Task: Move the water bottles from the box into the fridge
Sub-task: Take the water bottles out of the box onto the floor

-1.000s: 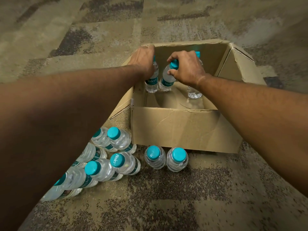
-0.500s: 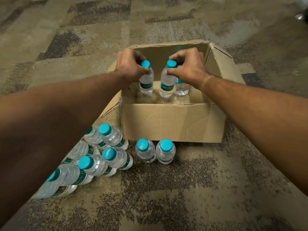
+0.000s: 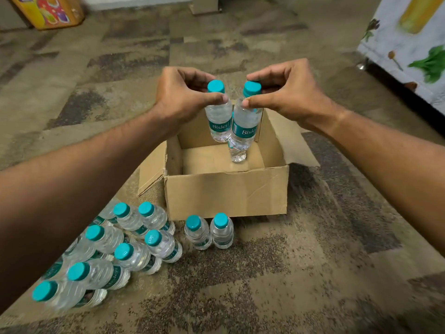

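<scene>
The left hand [image 3: 183, 97] pinches one clear ribbed bottle [image 3: 218, 116] by its teal cap; the right hand [image 3: 286, 97] pinches another [image 3: 245, 126], both above the creased cardboard box [image 3: 226, 191]. More bottles [image 3: 134, 239] stand on the mottled carpet [image 3: 301, 273] at 7 o'clock.

Mottled brown-grey carpet [image 3: 265, 273]; colourful printed carton [image 3: 49, 11] far left; floral-patterned white cabinet [image 3: 409, 44] far right.
</scene>
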A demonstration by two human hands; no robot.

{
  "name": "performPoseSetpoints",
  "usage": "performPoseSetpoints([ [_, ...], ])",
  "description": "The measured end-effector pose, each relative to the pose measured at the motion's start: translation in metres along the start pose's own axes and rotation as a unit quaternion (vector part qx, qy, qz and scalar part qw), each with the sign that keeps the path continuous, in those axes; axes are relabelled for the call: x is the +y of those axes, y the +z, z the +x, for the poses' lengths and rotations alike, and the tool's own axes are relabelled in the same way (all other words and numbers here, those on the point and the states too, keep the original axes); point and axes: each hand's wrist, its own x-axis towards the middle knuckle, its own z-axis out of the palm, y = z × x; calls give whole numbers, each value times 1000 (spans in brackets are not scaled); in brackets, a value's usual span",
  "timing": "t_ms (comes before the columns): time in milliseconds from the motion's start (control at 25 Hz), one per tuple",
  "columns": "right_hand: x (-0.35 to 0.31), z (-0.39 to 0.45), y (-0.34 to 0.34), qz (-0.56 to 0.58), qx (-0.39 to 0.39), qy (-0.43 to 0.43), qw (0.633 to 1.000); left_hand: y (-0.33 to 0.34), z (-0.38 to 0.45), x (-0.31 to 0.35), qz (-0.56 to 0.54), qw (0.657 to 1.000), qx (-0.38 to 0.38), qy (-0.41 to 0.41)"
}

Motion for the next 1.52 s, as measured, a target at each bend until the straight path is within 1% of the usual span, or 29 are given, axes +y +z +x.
performPoseSetpoints([
  [160, -27, -28, -26, -21, -45, 8, 999, 8, -22, 30, -9, 999, -51, 18],
  [320, -32, -54, -43, -33, -103, 43, 993, 20, -53, 39, -10, 995, -102, 10],
  [480, -15, -80, -47, -33, -156, 99, 982, 31, -80, 28, 22, 988, -155, -19],
  [680, 23, -107, -32, -54, -197, 155, 967, 50, -109, 4, 51, 981, -177, -60],
  [840, 58, -128, -17, -83, -219, 195, 952, 64, -131, -25, 76, 970, -212, -97],
  [960, 74, -142, -5, -111, -207, 192, 953, 73, -145, -43, 117, 960, -226, -116],
  [1080, 83, -151, 2, -137, -182, 176, 958, 79, -150, -55, 137, 956, -224, -130],
  [1280, 91, -153, 6, -133, -159, 176, 962, 82, -151, -64, 154, 953, -228, -128],
  [1360, 91, -152, 5, -141, -162, 166, 962, 83, -149, -65, 172, 951, -228, -122],
  [1520, 90, -148, 7, -215, -199, 106, 950, 84, -143, -67, 214, 940, -242, -109],
])
